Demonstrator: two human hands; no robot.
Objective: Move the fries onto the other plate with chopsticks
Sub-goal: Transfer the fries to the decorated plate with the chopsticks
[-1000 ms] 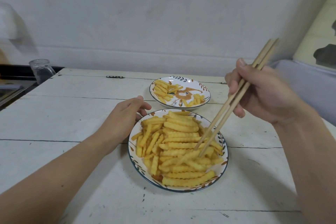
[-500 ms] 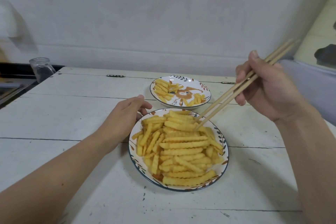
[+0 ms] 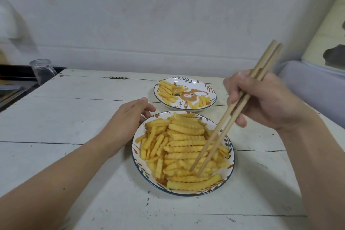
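While right hand (image 3: 265,102) grips two chopsticks (image 3: 231,112), two plates (image 3: 137,157) hold fries (image 3: 184,147).

white plank table (image 3: 56,117), pale wall (image 3: 149,15)

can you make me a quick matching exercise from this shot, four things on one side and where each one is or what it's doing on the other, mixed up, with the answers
Things
1. chopsticks
2. left hand
3. far plate
4. glass jar

States
A. holds only a few fries
B. tips down among the piled fries
C. stands off the table's far left corner
D. rests at the near plate's left rim

Pairs: 1-B, 2-D, 3-A, 4-C
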